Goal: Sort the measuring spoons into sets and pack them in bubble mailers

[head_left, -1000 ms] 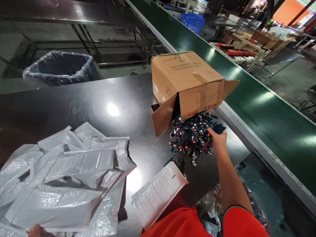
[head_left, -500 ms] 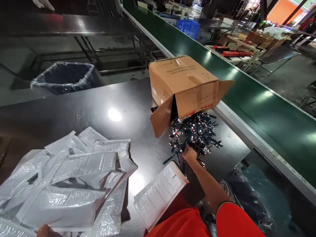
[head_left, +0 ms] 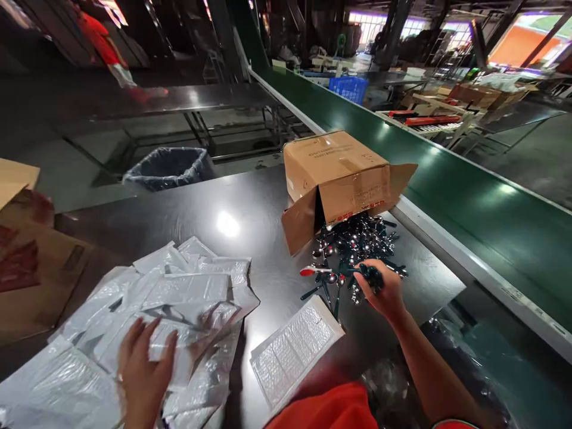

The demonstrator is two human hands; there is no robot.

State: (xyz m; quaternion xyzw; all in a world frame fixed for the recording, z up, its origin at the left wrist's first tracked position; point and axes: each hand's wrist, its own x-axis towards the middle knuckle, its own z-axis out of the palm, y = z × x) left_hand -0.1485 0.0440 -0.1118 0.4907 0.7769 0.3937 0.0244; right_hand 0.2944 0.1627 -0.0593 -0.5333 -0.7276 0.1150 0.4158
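My right hand (head_left: 388,289) is closed around dark-handled spoons at the near side of a pile of shiny metal spoons (head_left: 357,235). One spoon (head_left: 314,271) with a red reflection in its bowl points left from the hand; exactly how many are gripped cannot be made out. My left hand (head_left: 146,363), fingers spread, is over a heap of white padded envelopes (head_left: 192,289). It covers part of one envelope, and whether it touches it is unclear. A single padded envelope (head_left: 297,348) lies between the hands at the table's near edge.
An open cardboard box (head_left: 337,161) lies on its side behind the spoons on the metal table (head_left: 263,208). A green conveyor belt (head_left: 438,179) runs along the right. Beyond the table stands a lined bin (head_left: 170,170); another carton (head_left: 40,268) is at left. A person (head_left: 100,44) is far back.
My left hand has come up from the bottom edge over the envelopes, fingers spread. My right hand has shifted right and lifted spoons from the pile's edge. The view has tilted up and left.
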